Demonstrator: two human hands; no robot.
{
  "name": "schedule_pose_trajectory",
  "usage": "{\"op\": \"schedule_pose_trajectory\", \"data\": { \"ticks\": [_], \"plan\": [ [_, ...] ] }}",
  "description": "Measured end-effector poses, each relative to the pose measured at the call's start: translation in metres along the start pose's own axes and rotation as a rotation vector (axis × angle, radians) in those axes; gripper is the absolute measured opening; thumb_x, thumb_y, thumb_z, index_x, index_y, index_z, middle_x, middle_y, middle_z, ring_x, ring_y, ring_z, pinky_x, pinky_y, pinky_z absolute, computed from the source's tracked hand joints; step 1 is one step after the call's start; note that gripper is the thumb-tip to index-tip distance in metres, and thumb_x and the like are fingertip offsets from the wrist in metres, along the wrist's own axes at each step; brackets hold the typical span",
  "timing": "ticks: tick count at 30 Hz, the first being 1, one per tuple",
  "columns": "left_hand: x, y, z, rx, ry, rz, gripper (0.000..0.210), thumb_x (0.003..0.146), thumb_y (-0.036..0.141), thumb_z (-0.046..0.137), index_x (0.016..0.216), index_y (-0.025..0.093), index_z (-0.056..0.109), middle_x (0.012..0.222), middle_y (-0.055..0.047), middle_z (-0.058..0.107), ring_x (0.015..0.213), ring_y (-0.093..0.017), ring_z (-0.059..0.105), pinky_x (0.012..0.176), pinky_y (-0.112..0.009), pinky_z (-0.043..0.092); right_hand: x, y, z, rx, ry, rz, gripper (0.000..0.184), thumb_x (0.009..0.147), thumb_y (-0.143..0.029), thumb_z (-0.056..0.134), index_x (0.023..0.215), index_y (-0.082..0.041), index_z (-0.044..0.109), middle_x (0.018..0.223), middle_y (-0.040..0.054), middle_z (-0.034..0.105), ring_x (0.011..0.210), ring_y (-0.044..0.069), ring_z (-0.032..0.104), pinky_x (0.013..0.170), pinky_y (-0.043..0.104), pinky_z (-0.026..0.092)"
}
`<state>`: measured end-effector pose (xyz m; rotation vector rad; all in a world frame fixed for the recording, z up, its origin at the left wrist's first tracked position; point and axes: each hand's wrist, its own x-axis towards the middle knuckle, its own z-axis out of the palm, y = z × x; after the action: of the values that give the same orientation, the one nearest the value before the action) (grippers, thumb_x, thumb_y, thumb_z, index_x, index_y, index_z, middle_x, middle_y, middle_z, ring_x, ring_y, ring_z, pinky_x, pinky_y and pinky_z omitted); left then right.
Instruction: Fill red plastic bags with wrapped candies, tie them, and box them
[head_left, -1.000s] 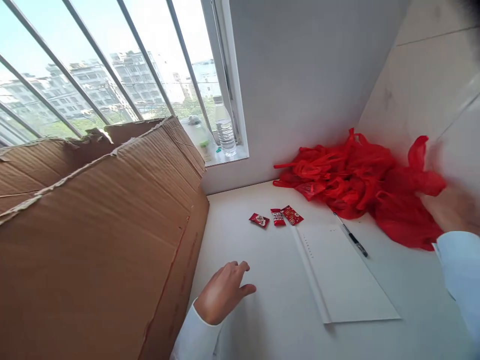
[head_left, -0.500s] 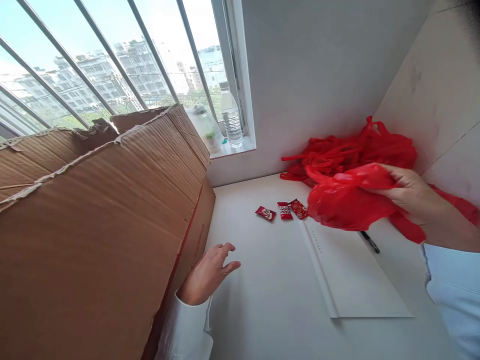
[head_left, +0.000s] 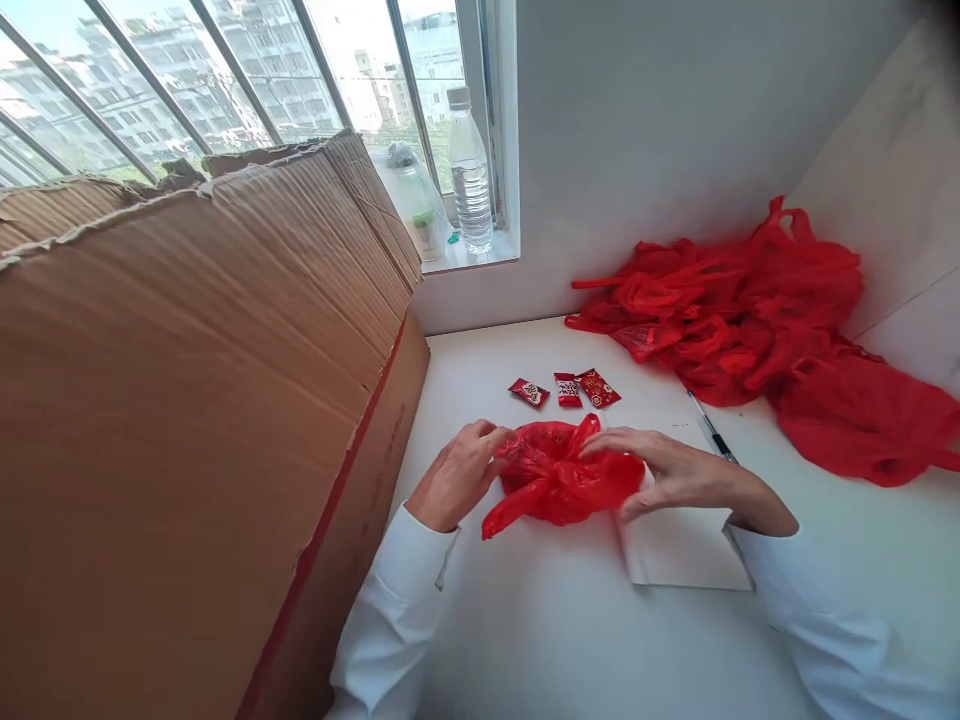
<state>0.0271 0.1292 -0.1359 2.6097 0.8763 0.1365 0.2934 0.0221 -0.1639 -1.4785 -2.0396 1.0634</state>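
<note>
A red plastic bag [head_left: 559, 475], bunched up with its handles sticking out, rests on the white table in front of me. My left hand [head_left: 463, 470] is at the bag's left side, its fingers curved and apart from the thumb, the tips at the plastic. On the right, my right hand [head_left: 664, 470] arches over the bag's edge, thumb and fingers spread wide. Just beyond the bag lie small red packets: one wrapped packet [head_left: 529, 392] apart on the left, another packet [head_left: 568, 390] and a patterned red packet [head_left: 598, 388] side by side.
An open notebook [head_left: 686, 560] lies partly under my right hand, with a black pen [head_left: 712, 428] beyond it. More red bags [head_left: 735, 310] are heaped against the wall. A tall cardboard box [head_left: 225, 420] stands at left. On the sill is a water bottle [head_left: 472, 185].
My right hand has brought the red bag left and down onto the table and loosened its hold. My left hand has moved right to the bag. The view has shifted slightly.
</note>
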Motion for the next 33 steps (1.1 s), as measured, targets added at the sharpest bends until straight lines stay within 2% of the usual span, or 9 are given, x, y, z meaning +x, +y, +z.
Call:
{"op": "schedule_pose_trajectory", "data": {
  "ticks": [3, 5, 10, 16, 21, 26, 28, 30, 33],
  "plan": [
    [0.014, 0.011, 0.02, -0.04, 0.041, 0.205, 0.031, 0.085, 0.014, 0.053, 0.113, 0.025, 0.057, 0.114, -0.006, 0.057, 0.109, -0.022, 0.048, 0.091, -0.037, 0.046, 0.009, -0.015, 0.01, -0.05, 0.222, 0.024, 0.032, 0.083, -0.05, 0.055, 0.102, -0.025, 0.062, 0.105, 0.0046, 0.063, 0.096, 0.021, 0.056, 0.084, 0.033, 0.043],
    [0.021, 0.013, 0.036, -0.01, 0.041, 0.242, 0.026, 0.081, 0.018, 0.061, 0.106, 0.023, 0.06, 0.111, -0.007, 0.057, 0.111, -0.026, 0.043, 0.091, -0.041, 0.046, 0.02, -0.018, 0.028, -0.169, 0.29, 0.059, 0.029, 0.085, -0.049, 0.053, 0.094, -0.023, 0.061, 0.093, 0.0045, 0.064, 0.086, 0.021, 0.056, 0.075, 0.033, 0.042],
    [0.028, 0.001, 0.055, 0.032, 0.032, 0.215, 0.004, 0.077, 0.019, 0.066, 0.075, 0.019, 0.064, 0.1, -0.008, 0.059, 0.118, -0.031, 0.035, 0.097, -0.048, 0.04, 0.037, -0.009, 0.062, -0.247, 0.221, 0.119, 0.012, 0.081, -0.026, 0.058, 0.072, -0.02, 0.053, 0.069, -0.0009, 0.057, 0.065, 0.014, 0.049, 0.058, 0.026, 0.033],
    [0.012, -0.027, 0.005, -0.191, -0.014, 0.261, 0.012, 0.082, 0.024, 0.064, 0.071, 0.02, 0.061, 0.092, -0.003, 0.062, 0.108, -0.021, 0.049, 0.088, -0.03, 0.045, 0.025, -0.01, 0.03, 0.003, 0.265, 0.024, 0.018, 0.082, -0.025, 0.053, 0.067, -0.019, 0.046, 0.062, -0.0042, 0.047, 0.058, 0.01, 0.039, 0.054, 0.023, 0.029],
    [-0.009, -0.04, -0.031, -0.218, 0.159, 0.074, 0.018, 0.087, 0.032, 0.056, 0.074, 0.02, 0.06, 0.083, 0.001, 0.063, 0.083, -0.015, 0.057, 0.077, -0.028, 0.043, 0.015, -0.007, 0.005, 0.002, 0.346, 0.028, 0.016, 0.083, -0.025, 0.052, 0.069, -0.019, 0.048, 0.067, -0.0026, 0.051, 0.062, 0.012, 0.042, 0.058, 0.024, 0.032],
    [0.005, -0.002, 0.0, -0.377, 0.083, 0.164, 0.021, 0.078, 0.036, 0.066, 0.089, 0.02, 0.059, 0.09, 0.0, 0.06, 0.082, -0.014, 0.056, 0.075, -0.026, 0.043, 0.035, -0.014, 0.019, 0.052, 0.294, -0.032, 0.015, 0.083, -0.028, 0.052, 0.071, -0.019, 0.051, 0.069, -0.001, 0.055, 0.063, 0.012, 0.045, 0.058, 0.024, 0.033],
    [0.014, 0.011, 0.02, -0.343, 0.078, 0.1, 0.024, 0.072, 0.029, 0.072, 0.089, 0.019, 0.057, 0.087, 0.001, 0.058, 0.074, -0.014, 0.052, 0.067, -0.026, 0.041, 0.046, -0.016, 0.026, 0.09, 0.318, -0.031, 0.016, 0.083, -0.029, 0.052, 0.071, -0.018, 0.052, 0.068, -0.001, 0.054, 0.062, 0.012, 0.044, 0.057, 0.024, 0.033],
    [0.02, 0.015, 0.031, -0.345, 0.098, 0.053, 0.02, 0.071, 0.019, 0.07, 0.084, 0.019, 0.054, 0.079, 0.003, 0.054, 0.066, -0.012, 0.047, 0.061, -0.025, 0.038, 0.053, -0.016, 0.029, 0.146, 0.339, -0.02, 0.018, 0.082, -0.032, 0.054, 0.072, -0.018, 0.052, 0.068, -0.0013, 0.053, 0.061, 0.011, 0.043, 0.055, 0.024, 0.032],
    [0.02, 0.008, 0.028, -0.376, 0.114, 0.072, 0.016, 0.075, 0.015, 0.064, 0.074, 0.019, 0.049, 0.07, 0.005, 0.05, 0.061, -0.01, 0.043, 0.058, -0.022, 0.036, 0.057, -0.013, 0.028, 0.248, 0.333, -0.029, 0.019, 0.082, -0.034, 0.056, 0.072, -0.018, 0.052, 0.068, -0.002, 0.051, 0.061, 0.011, 0.041, 0.055, 0.024, 0.031]
  ]
}}
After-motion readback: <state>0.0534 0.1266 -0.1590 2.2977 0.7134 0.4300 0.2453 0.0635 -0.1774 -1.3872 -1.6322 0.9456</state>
